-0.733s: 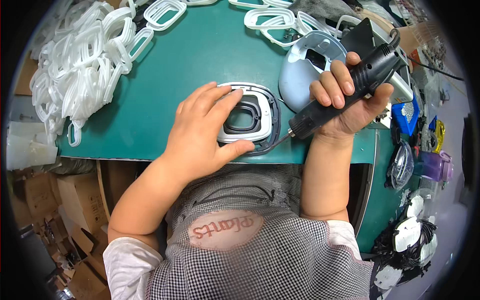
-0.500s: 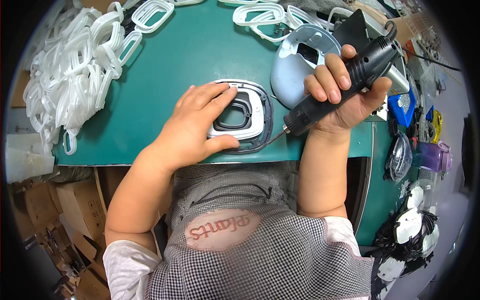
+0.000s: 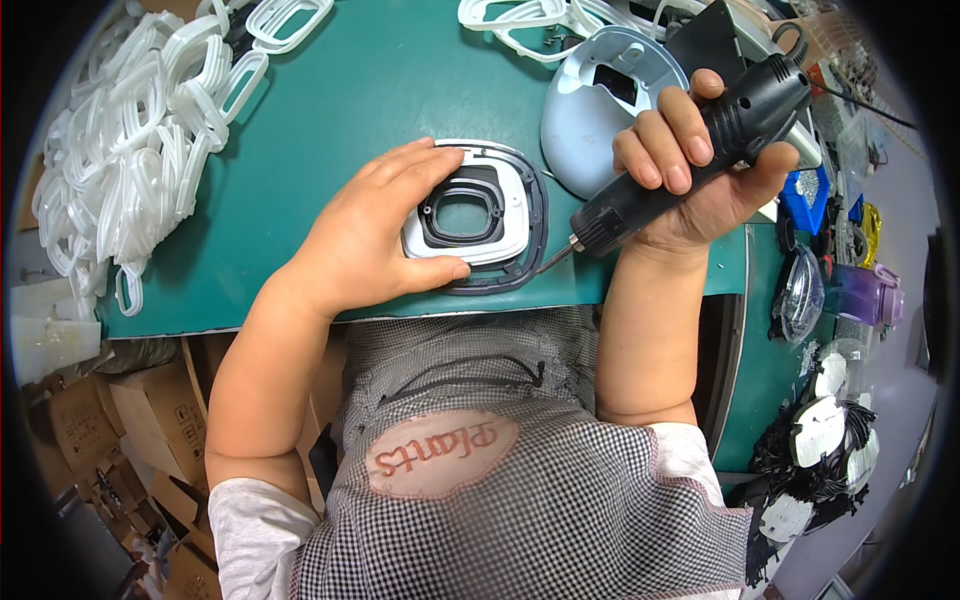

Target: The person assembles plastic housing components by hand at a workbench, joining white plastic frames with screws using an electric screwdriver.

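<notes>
My left hand [image 3: 375, 235] grips the left side of a rounded frame, its thumb at the near edge and its fingers at the far edge. That frame has a white ring [image 3: 514, 207] set in a black outer rim [image 3: 540, 215], with a smaller black ring [image 3: 432, 224] around its central opening. It lies on the green tabletop near the front edge. In my right hand [image 3: 690, 170] is a black electric screwdriver [image 3: 640, 205], tilted, its cord leaving the top. Its thin bit points down and left, the tip close to the rim's lower right; contact is unclear.
A light-blue rounded shell [image 3: 580, 140] stands just behind the screwdriver. White plastic frames [image 3: 130, 150] are heaped at the left, with more white frames [image 3: 510, 15] at the back. At the right are a blue bin [image 3: 805, 195], a purple container [image 3: 865, 295] and white pieces with black strands [image 3: 818, 430].
The view has shifted slightly. My left hand and the frame appear a little higher and further left, and the inner black ring shows more fully. Both hands keep their hold.
</notes>
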Motion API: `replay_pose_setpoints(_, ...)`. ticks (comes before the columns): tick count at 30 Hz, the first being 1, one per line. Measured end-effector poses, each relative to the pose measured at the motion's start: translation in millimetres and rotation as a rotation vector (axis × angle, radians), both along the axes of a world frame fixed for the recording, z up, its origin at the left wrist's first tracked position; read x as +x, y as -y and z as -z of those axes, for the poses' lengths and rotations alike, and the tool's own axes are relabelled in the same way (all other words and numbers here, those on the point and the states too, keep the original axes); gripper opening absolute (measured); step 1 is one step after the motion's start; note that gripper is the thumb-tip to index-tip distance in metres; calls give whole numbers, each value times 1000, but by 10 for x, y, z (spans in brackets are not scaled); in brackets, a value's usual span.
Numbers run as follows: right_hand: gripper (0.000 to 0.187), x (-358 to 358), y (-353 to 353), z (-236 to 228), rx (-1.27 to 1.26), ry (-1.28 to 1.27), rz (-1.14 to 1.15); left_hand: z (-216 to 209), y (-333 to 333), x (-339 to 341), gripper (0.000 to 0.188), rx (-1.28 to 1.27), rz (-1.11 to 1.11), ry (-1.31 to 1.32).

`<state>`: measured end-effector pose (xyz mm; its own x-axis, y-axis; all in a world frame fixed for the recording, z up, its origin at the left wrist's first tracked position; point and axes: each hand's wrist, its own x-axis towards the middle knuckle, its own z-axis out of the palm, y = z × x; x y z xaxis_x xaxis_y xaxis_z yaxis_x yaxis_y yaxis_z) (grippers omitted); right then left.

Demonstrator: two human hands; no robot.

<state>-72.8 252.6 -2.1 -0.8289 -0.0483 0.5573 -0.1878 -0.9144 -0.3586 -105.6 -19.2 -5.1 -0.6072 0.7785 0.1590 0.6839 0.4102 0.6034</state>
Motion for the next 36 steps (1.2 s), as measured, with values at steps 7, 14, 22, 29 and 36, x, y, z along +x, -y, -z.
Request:
replay_pose_setpoints(7, 74, -39, -63, 83, -5, -3, -18, -70, -19, -59, 81, -66, 13, -62)
replay_pose_setpoints(14, 70, -24, -40, 28, 20, -5, -36, -93, -14, -116, 76, 11, 9, -21)
replay_pose_setpoints(22, 70, -33, -62, 32, 37, -26, -61, -148, 36, -147, 71, 28, 90, -70)
replay_pose_setpoints(29, 71, -37, -63, 46, 37, -23, -60, -121, 101, -205, 72, -4, 130, -85)
replay_pose_setpoints(36, 70, -58, -74, 56, 60, -44, -65, -223, 115, -300, 74, -66, 135, -43)
